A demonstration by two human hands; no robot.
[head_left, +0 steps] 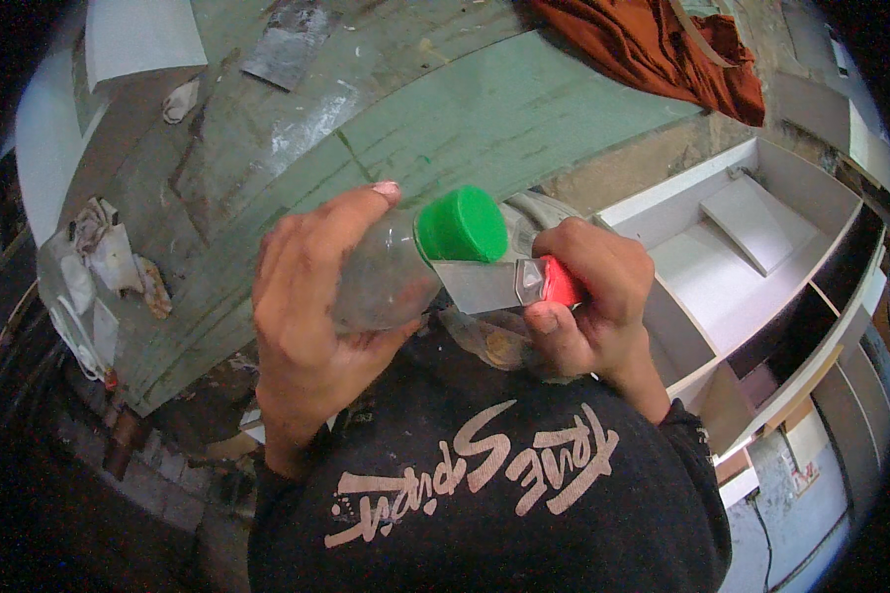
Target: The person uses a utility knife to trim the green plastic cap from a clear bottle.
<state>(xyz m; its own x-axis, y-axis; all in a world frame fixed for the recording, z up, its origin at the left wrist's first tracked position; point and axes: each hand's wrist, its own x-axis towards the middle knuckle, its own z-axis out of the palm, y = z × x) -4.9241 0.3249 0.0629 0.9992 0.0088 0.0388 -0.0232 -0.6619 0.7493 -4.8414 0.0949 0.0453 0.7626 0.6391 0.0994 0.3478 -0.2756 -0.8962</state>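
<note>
The left hand [307, 282] grasps a clear bottle [388, 265]; the right hand [601, 296] grips a red-handled scraper [481, 287] beside the green cap [470, 225].

Rust-brown cloth [653, 54] heaped at upper right, white compartmented unit [700, 282] set nearby, small panel [756, 222] laid inside, rags [104, 252] piled at left.

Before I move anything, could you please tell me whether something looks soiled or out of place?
Yes: the green surface bears whitish smears beyond the left hand, so it looks soiled. To the right, a small white panel lies askew inside the open white box, out of line with its walls.
</note>
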